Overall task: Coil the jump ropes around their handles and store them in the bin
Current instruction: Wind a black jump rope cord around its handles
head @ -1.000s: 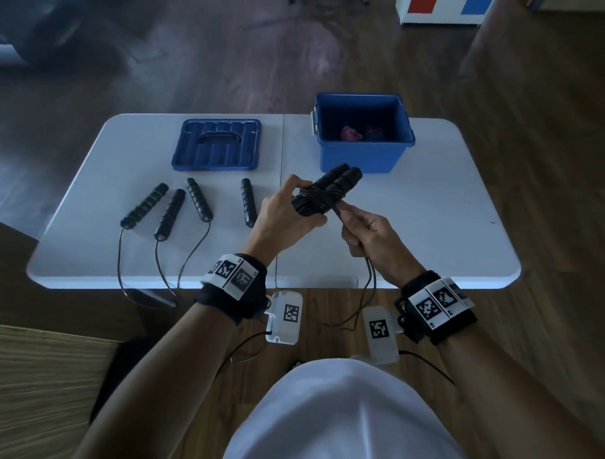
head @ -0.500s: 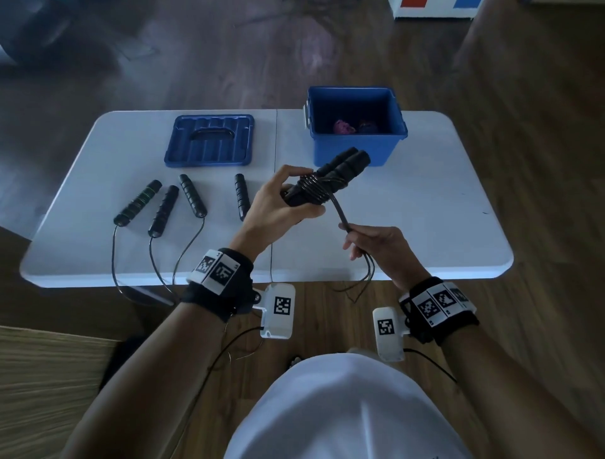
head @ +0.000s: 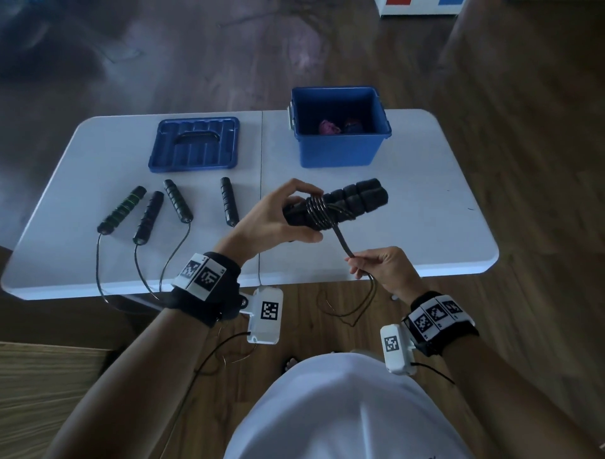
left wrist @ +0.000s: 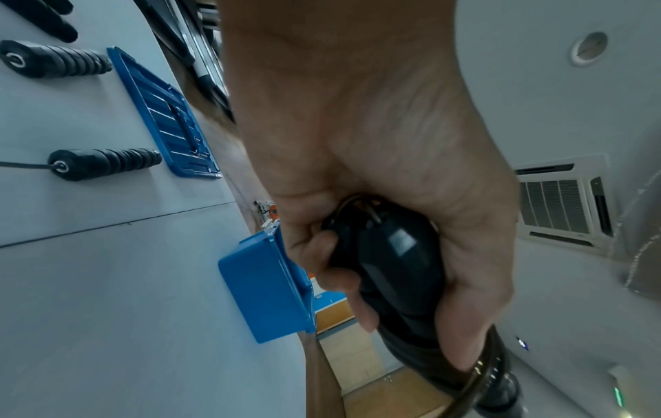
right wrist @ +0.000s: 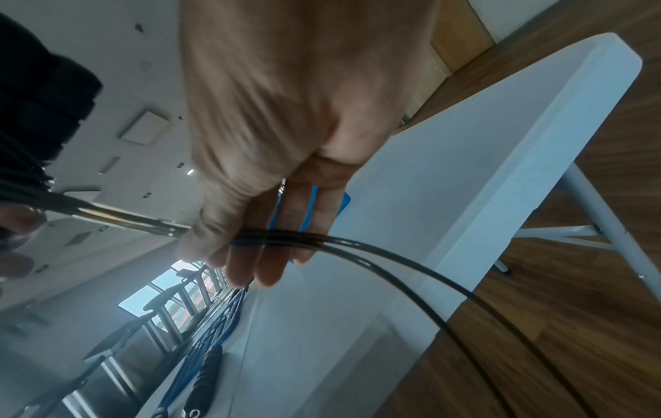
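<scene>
Left hand (head: 268,218) fingers curl around paired handles (head: 340,204), cord partly wound. Right hand (head: 381,268), at 5 o'clock, pinches the doubled cord (head: 342,242).

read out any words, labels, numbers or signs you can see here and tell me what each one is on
No readable words or numbers.
Left wristband: square black-and-white code markers, no letters.
Right wristband: the same.
Wrist cameras: one code marker each.
Red and blue panel on the floor: cut off, no text visible.
</scene>
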